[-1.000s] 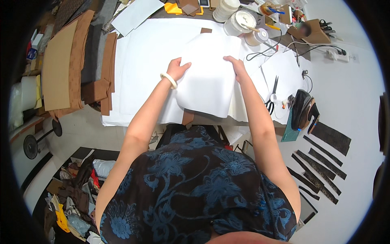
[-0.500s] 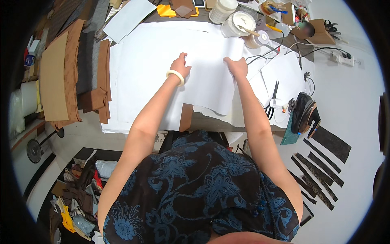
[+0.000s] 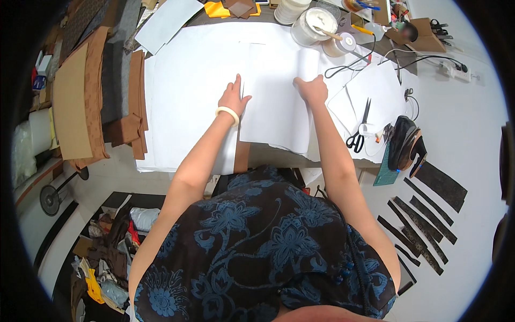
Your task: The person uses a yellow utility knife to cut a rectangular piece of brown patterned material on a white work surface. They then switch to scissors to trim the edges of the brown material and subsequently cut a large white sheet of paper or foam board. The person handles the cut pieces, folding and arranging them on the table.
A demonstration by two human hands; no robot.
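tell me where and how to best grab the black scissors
Probably by the handle loops, right hand coming from the person's own side: the scissors lie with their loops toward the person and their blades pointing away.

The table (image 3: 276, 153) bears white sheets (image 3: 185, 91) and, apparently, a jar (image 3: 308, 35).

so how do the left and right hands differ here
The left hand has a cream bangle at its wrist; the right hand's wrist is bare. The left hand is by the flat left edge of the white sheet, while the right hand is at its curled right side. The left hand's thumb points right, the right hand's left. Both are ungloved.
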